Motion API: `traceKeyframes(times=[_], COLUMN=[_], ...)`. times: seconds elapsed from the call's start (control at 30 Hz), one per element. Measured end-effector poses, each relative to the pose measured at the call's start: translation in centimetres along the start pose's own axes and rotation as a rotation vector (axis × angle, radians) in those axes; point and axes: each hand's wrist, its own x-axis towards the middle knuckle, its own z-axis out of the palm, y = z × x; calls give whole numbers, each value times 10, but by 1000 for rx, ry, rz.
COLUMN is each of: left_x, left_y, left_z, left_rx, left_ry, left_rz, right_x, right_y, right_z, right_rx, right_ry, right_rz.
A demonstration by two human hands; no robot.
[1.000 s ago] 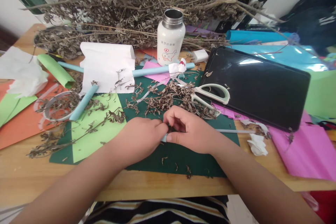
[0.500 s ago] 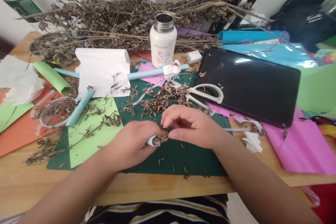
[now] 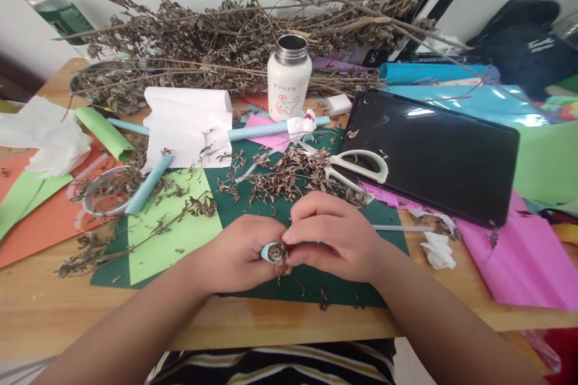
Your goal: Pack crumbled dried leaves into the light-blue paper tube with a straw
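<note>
Blue tube (image 3: 267, 251), stuffed with dried leaves (image 3: 276, 251), is gripped by left fingers (image 3: 270, 228); right fingers (image 3: 312, 230) curl beside, grip unclear.

On the white bottle (image 3: 289, 79), upper centre of the frame, we find one row of small Chinese characters (image 3: 285, 88), too small for us to read reliably. We note white marks (image 3: 540, 45) on the dark item (image 3: 510, 51), upper right; these are illegible.
</note>
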Motion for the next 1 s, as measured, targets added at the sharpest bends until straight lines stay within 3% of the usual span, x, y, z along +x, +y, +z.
traceKeyframes(times=[0.17,0.27,0.5,0.73,0.9,1.0], left_x=[1,3,4,4,4,3], left_y=[1,3,1,-1,-3,-6], left_z=[-1,-1,0,3,4,5], left_rx=[119,137,150,225,312,407], left_ry=[67,90,111,114,60,6], left_rz=[-57,-97,-126,-130,-141,-175], right_x=[-2,-3,0,3,4,5], right_y=[-3,-2,-4,-5,-4,-7], right_z=[1,2,1,4,3,-1], right_rx=[-433,-488,-144,-6,141,189], right_ry=[65,110,153,128,28,-62], right_rz=[-104,-94,87,125,209,385])
